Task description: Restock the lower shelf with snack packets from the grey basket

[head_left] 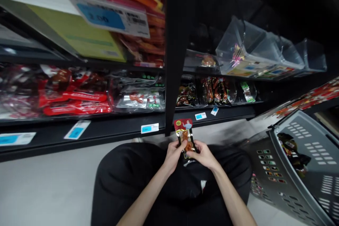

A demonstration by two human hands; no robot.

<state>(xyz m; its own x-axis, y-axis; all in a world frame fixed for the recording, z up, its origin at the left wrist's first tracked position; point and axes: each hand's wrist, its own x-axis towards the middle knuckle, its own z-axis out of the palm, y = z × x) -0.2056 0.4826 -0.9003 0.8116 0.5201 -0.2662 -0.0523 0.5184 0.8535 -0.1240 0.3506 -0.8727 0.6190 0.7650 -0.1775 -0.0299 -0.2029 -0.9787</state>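
Note:
Between my two hands is a small snack packet, with a red top, a cartoon figure and a clear window showing brown food. My left hand grips its left side, thumb across the front. On the other side, my right hand pinches the lower right edge, thumb also on the front. The packet is held upright above my lap, in front of the lowest shelf. My fingers behind the packet are hidden.
A grey shopping basket with several dark packets stands at my right. Ahead, the black shelf carries red packets and clear-wrapped snacks. Clear plastic bins sit higher on the right. A black upright divides the shelving.

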